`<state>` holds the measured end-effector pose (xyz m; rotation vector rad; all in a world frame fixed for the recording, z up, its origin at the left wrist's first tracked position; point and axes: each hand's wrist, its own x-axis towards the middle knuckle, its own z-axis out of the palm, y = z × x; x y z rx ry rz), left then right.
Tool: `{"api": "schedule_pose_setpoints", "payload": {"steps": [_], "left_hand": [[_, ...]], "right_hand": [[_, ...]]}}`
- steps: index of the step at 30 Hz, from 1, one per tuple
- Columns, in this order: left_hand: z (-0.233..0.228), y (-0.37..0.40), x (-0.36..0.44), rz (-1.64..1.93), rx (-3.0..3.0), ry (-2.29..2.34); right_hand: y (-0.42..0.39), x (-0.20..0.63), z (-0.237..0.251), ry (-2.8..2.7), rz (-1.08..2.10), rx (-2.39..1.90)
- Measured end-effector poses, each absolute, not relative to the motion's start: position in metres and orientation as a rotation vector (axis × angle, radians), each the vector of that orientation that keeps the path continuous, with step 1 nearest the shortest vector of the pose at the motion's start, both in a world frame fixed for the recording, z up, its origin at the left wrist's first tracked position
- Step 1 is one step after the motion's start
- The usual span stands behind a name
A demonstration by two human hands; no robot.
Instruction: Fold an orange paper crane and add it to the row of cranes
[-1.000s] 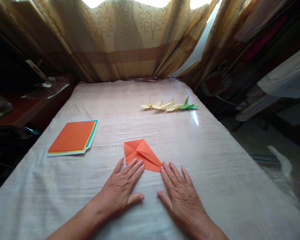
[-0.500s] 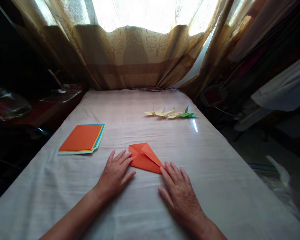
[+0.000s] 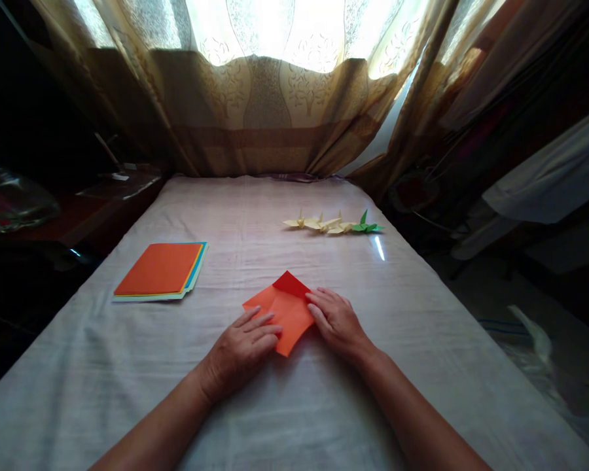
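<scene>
An orange sheet of origami paper (image 3: 290, 317) lies in front of me, with a darker red-orange flap raised along its far side and creases across its middle. My left hand (image 3: 243, 350) rests on the paper's near left part, fingers stretched out and slightly spread. At the right corner, my right hand (image 3: 336, 320) has its fingers together on the paper's edge, the thumb close against them. That corner is hidden under the fingers.
A stack of coloured paper squares (image 3: 160, 269), orange on top, lies on the left of the white cloth (image 3: 226, 222). Farther back on the right sit several pale yellow folded cranes (image 3: 321, 224) and a green crane (image 3: 367, 226). Patterned curtains (image 3: 265, 111) hang behind.
The paper has gone from a narrow folded kite shape to a wider, partly opened sheet. My right hand has moved up and inward to its right edge; my left hand now lies over it.
</scene>
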<state>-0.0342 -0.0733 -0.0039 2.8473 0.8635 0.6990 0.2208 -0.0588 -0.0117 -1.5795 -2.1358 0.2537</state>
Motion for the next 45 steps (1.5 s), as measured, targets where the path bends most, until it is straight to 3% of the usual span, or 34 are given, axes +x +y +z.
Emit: {"api": "schedule_pose_setpoints", "payload": {"steps": [9, 15, 20, 30, 45], "left_hand": [[0.007, -0.081, -0.023, 0.430, 2.848, 0.796], [0.006, -0.081, -0.022, 0.410, 2.798, 0.816], [0.011, -0.067, -0.017, 0.363, 2.685, 0.885], [0.012, -0.006, -0.010, 0.221, 2.743, 1.066], [-0.001, 0.006, -0.013, 0.738, 2.329, 1.360]], "right_hand": [[-0.032, 0.216, 0.012, -2.053, 0.308, -1.378], [-0.079, 0.217, 0.019, -1.925, 0.191, -1.339], [-0.127, 0.201, 0.013, -2.124, 0.251, -1.285], [-0.146, 0.189, -0.014, -2.267, -0.077, -1.412], [-0.145, 0.192, -0.013, -2.250, -0.102, -1.396]]}}
